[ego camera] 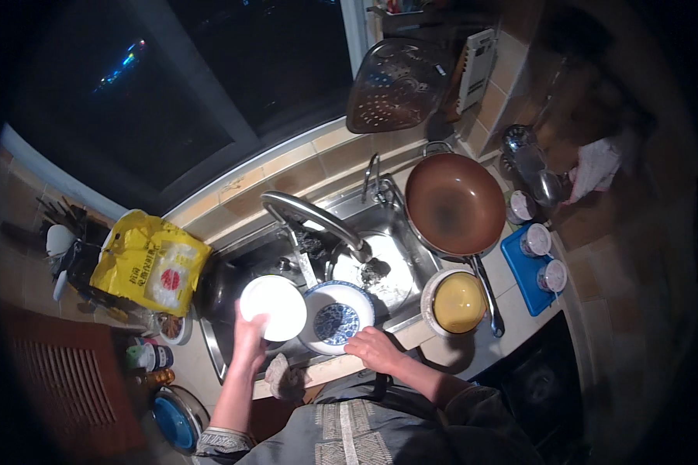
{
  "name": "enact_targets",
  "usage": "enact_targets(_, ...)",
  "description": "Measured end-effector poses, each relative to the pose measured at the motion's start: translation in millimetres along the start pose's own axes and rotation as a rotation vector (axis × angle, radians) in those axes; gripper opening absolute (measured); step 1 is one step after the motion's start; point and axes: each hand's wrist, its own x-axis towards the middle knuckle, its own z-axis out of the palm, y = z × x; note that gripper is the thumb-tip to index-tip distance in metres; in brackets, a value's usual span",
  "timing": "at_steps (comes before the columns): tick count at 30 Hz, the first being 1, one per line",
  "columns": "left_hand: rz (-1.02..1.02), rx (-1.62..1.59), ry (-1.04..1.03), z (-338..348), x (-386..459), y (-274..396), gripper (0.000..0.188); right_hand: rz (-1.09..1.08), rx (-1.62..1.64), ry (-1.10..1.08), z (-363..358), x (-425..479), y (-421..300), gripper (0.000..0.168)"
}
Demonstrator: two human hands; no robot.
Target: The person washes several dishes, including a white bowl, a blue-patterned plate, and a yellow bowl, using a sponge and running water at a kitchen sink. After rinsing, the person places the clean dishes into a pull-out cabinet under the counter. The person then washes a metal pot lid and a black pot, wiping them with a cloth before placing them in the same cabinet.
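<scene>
My left hand (249,340) grips a white bowl or dish (273,308) by its lower left rim, above the left part of the steel double sink (215,354). Beside it, my right hand (375,350) pinches the lower right rim of a white plate with a blue floral pattern (337,324). That plate lies over the divider and front edge of the sink, close to the white dish. Above the right basin hangs the spout of a curved steel faucet (326,221); whether water runs is not plain. A crumpled cloth (282,376) hangs at the front edge under my hands.
A brown frying pan (455,203) stands right of the sink, its handle pointing towards me. A yellow bowl (458,302) rests on a pale dish nearby. Cups stand on and by a blue tray (529,290). At left are a yellow plastic bag (151,261) and a blue-lidded container (174,418).
</scene>
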Motion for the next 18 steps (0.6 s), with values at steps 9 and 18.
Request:
enact_targets(9, -0.302, -0.022, -0.204, 37, 3, -53, 0.05, -0.008, -0.005, -0.048, 46, 7, 22, 0.018)
enact_targets(18, -0.201, 0.348, -0.609, 195, -6, -93, 0.051, 0.591, 1.27, 0.132, 150, -21, 43, 0.046)
